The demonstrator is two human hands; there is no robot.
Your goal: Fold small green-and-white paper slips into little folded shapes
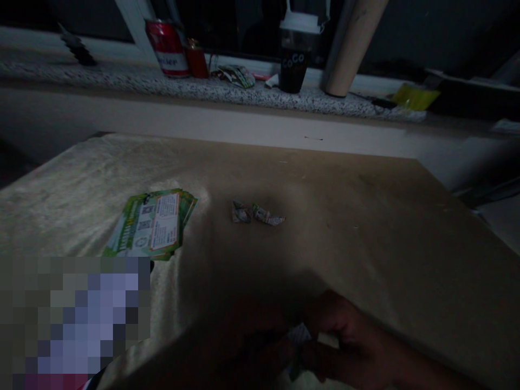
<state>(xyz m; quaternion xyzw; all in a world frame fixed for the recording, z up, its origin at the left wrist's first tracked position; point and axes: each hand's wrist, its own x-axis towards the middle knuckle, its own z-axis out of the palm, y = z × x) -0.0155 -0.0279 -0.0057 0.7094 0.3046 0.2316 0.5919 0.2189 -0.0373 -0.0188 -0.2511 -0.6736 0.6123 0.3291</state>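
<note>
Paper piece [299, 332], printed, towards five o'clock; pinched between left hand [260, 338] and right hand [349, 344]. Two crumpled paper scraps [268, 217], on table [345, 254], dial centre. Leaflet stack [150, 227], between eight and nine o'clock.

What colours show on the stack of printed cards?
The printed cards are green and white with orange trim; head view.

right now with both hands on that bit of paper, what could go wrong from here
The small paper between the left hand and right hand might tear or get creased wrongly, since both hands are in deep shadow.
The two paper scraps lie loose on the table, so a passing arm could knock them away.
The card stack is unevenly fanned, so a bump could spread it.
</note>
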